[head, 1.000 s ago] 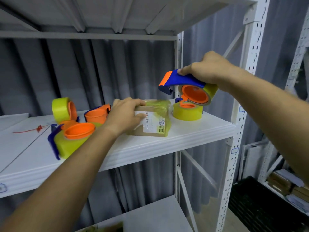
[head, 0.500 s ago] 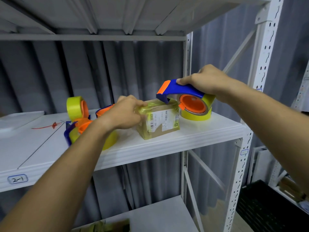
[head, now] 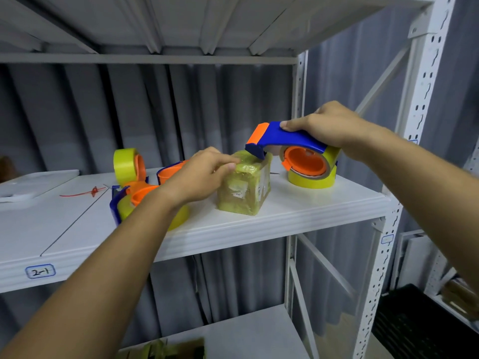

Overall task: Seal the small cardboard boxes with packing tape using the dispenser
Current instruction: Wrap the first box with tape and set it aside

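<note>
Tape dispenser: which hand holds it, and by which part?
The right hand grips the tape dispenser by its blue top handle.

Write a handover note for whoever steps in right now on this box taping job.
Left hand: steadying the small cardboard box wrapped in yellowish tape on the white metal shelf.
Right hand: gripping the blue and orange tape dispenser, its front edge on the box top.
Done: box mostly wrapped.
Left: finish this strip and cut it.
</note>
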`<state>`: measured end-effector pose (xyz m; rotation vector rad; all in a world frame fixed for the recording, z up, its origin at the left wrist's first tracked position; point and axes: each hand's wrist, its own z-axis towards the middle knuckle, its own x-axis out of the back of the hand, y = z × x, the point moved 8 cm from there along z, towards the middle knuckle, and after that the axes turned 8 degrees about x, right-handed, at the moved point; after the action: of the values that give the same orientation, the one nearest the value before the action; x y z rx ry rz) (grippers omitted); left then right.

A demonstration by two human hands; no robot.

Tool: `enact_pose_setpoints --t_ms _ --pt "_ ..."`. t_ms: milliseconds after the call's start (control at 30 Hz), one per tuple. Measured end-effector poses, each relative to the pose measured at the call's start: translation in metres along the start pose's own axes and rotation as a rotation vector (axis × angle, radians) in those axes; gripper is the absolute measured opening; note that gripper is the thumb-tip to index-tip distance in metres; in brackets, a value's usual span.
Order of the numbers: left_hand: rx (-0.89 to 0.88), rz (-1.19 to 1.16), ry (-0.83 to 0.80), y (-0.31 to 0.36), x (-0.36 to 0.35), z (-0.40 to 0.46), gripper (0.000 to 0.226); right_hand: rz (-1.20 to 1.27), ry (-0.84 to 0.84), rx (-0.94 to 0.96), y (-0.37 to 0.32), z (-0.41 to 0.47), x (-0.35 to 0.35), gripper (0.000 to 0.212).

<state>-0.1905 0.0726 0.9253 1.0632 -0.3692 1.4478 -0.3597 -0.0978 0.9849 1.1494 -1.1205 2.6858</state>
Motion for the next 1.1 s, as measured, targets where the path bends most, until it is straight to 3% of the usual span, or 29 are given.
enact_pose_setpoints --t_ms 300,500,667,833,1100 --pt "0.064 -0.083 0.221 0.003 -0.008 0.005 0.023 0.035 -0.11 0.071 -0.01 0.0 -0.01 0.056" --pt "0.251 -0.55 0.18 -0.017 0.011 0.003 0.034 0.057 -0.137 0.152 -0.017 0.0 -0.018 0.054" --pt "0.397 -0.855 -0.047 -0.013 0.006 -0.001 0.035 0.11 -0.162 0.221 -0.026 -0.002 -0.026 0.058" --pt "0.525 -0.987 -0.117 -0.023 0.002 -0.006 0.03 0.131 -0.178 0.259 -0.035 -0.004 -0.029 0.064" --pt "0.547 -0.967 -0.141 -0.026 -0.003 -0.006 0.016 0.151 -0.228 0.295 -0.039 -0.007 -0.031 0.054"
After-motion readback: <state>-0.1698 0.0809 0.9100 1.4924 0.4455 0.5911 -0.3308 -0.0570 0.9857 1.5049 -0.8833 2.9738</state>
